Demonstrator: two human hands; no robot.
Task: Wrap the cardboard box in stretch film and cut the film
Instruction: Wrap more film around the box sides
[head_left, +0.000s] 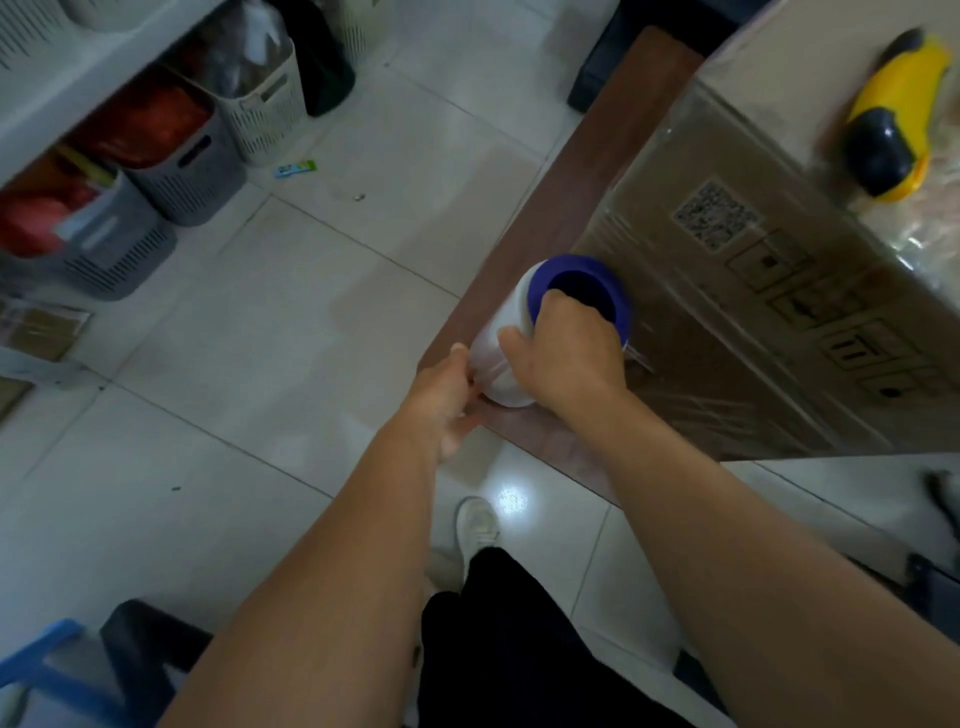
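Note:
A large cardboard box (737, 291) with a QR code and handling symbols stands on a brown table (561, 182), its near side covered in shiny stretch film. The stretch film roll (511, 332), white with a blue core rim, stands upright at the box's near left corner. My right hand (563, 351) grips the top of the roll, fingers hooked into the blue core. My left hand (441, 395) holds the roll's lower end at the table edge. A yellow and black cutter (891, 119) lies on top of the box.
Grey and beige perforated baskets (171, 156) filled with goods line the shelf at the left. The white tiled floor (249, 332) lies between them and the table. A blue stool (57, 670) stands at the lower left, near my leg and shoe.

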